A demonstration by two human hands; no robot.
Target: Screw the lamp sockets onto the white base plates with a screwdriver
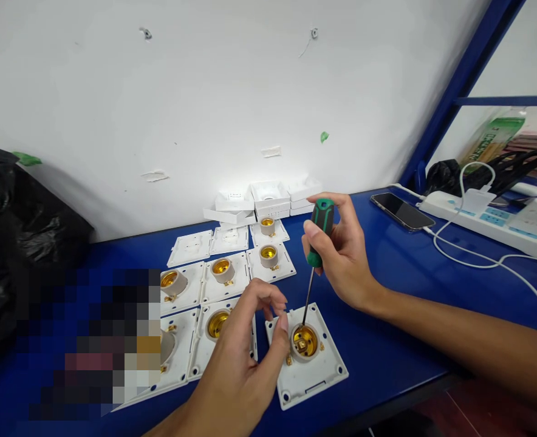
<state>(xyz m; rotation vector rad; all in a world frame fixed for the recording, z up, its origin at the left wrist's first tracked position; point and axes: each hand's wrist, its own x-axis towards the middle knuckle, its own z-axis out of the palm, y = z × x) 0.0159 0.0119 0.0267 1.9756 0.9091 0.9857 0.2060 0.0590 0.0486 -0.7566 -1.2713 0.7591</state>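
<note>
- Nearest: my left hand (pixel 245 340) sits over the front plate. The thumb presses the left rim of the socket (pixel 304 341); the other fingers are curled loose, closed round nothing.
- The lamp-holder plate (pixel 314 379) lies flat on the blue table (pixel 387 340), near the front edge and just right of the other plates. Its socket faces up, brass showing inside.
- My right hand (pixel 341 255) is wrapped tight round the green-and-black screwdriver (pixel 318 233). The shaft angles down and the tip is inside the socket at its far-left inner edge.
- Step, as I read it: working a screw inside the socket while the left hand steadies it. I can't see the screw head.
- Next move needs the tip seated square, push along the shaft, and the plate blocked from spinning.
- Left and further back: rows of socket plates (pixel 223 273), with blank ones behind them.
- Far: white boxes (pixel 268 200) at the wall, phone (pixel 400 210) and power strip (pixel 500 221) far right.
</note>
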